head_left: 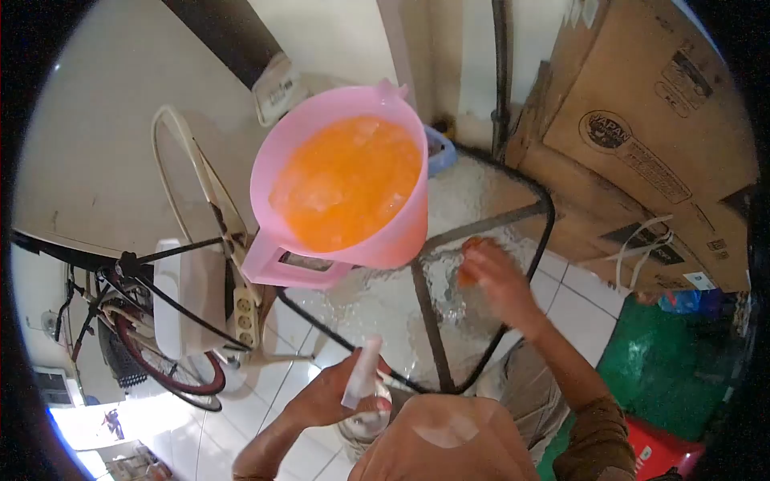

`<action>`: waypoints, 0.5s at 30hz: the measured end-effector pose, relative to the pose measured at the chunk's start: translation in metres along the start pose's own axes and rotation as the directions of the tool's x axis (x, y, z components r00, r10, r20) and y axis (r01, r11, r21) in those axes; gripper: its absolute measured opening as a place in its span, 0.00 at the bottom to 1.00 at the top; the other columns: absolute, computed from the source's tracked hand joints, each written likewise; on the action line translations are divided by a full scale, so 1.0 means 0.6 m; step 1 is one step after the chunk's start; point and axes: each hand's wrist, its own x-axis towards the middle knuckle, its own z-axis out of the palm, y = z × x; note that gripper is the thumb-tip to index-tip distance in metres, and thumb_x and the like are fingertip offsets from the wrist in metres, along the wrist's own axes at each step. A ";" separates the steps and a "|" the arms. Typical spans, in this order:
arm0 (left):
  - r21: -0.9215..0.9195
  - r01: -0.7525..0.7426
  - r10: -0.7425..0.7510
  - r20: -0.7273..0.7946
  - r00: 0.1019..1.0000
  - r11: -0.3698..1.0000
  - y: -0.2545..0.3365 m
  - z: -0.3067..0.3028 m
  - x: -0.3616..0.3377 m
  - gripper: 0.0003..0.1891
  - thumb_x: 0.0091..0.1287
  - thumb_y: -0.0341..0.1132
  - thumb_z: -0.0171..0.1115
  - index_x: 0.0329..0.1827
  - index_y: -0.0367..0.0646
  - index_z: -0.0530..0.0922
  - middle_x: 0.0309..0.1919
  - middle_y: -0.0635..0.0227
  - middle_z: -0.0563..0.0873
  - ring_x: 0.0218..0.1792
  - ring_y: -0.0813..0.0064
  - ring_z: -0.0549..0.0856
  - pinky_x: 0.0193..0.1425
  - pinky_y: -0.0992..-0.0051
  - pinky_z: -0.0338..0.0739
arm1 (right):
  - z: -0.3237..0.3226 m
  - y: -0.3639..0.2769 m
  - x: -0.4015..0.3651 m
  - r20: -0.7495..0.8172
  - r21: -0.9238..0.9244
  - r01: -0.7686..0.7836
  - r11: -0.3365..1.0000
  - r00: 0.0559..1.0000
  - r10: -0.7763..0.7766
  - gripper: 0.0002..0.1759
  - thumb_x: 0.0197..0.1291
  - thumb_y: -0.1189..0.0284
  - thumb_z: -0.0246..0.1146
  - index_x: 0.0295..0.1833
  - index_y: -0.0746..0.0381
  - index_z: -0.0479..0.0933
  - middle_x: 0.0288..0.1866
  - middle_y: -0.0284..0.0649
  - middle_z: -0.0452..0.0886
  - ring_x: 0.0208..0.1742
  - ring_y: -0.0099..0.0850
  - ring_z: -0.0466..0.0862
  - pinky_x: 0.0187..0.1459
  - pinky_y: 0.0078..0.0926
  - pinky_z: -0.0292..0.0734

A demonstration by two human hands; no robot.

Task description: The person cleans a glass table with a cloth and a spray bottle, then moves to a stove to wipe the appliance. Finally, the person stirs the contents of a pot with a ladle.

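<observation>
A pink pitcher (265,172) full of orange liquid stands at the upper middle, with its handle toward the lower left. Below it my left hand (333,394) is closed round a pale, translucent tube-like piece (363,375). My right hand (501,284) is to the right of the pitcher, over a clear, shiny sheet (449,293). Its fingers are bent round something orange, partly hidden by them and too small to name. The sheet lies within a black-edged frame (552,210).
Large cardboard boxes (642,136) stand at the right. A white power strip (245,319), cables and a bicycle wheel (172,353) are at the left. Behind the pitcher is a blue handle (442,152). A red object (654,449) lies at the lower right.
</observation>
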 end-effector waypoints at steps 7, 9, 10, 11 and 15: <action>0.040 0.015 -0.022 0.184 0.983 0.999 0.037 0.008 0.056 0.29 0.60 0.57 0.63 0.55 0.45 0.69 0.35 0.68 0.83 0.42 0.74 0.81 0.50 0.71 0.72 | 0.011 0.071 0.002 -0.281 -0.094 -0.285 0.954 0.927 0.249 0.22 0.53 0.84 0.57 0.56 0.63 0.74 0.63 0.42 0.72 0.68 0.41 0.66 0.67 0.37 0.62; 0.071 -0.026 0.019 0.102 0.995 0.997 0.015 0.018 0.080 0.28 0.61 0.56 0.63 0.52 0.43 0.71 0.35 0.68 0.83 0.41 0.75 0.81 0.48 0.72 0.73 | 0.016 0.075 -0.005 -0.365 -0.031 -0.245 0.969 0.906 0.217 0.22 0.53 0.84 0.57 0.56 0.64 0.74 0.62 0.42 0.72 0.68 0.41 0.66 0.67 0.38 0.62; 0.093 -0.030 0.020 0.101 0.995 0.995 0.005 0.022 0.099 0.28 0.61 0.56 0.63 0.52 0.43 0.71 0.35 0.68 0.83 0.41 0.75 0.81 0.48 0.72 0.73 | 0.017 0.078 -0.006 -0.384 -0.026 -0.247 0.969 0.897 0.218 0.22 0.53 0.84 0.57 0.56 0.64 0.74 0.62 0.42 0.72 0.68 0.41 0.66 0.67 0.38 0.62; 0.092 -0.069 0.063 0.067 0.996 0.993 -0.006 0.024 0.120 0.28 0.61 0.57 0.62 0.52 0.42 0.72 0.35 0.68 0.83 0.40 0.75 0.82 0.45 0.72 0.74 | 0.020 0.081 -0.004 -0.390 -0.029 -0.253 0.967 0.894 0.222 0.22 0.53 0.84 0.57 0.56 0.64 0.74 0.62 0.43 0.73 0.67 0.41 0.67 0.67 0.39 0.62; 0.087 0.107 -0.103 -0.044 0.994 0.990 0.011 0.019 0.172 0.30 0.61 0.59 0.62 0.52 0.41 0.72 0.34 0.69 0.83 0.37 0.77 0.82 0.38 0.75 0.76 | 0.026 0.079 -0.004 -0.395 0.002 -0.275 0.962 0.883 0.253 0.21 0.54 0.83 0.56 0.56 0.65 0.74 0.61 0.44 0.74 0.66 0.42 0.68 0.66 0.39 0.62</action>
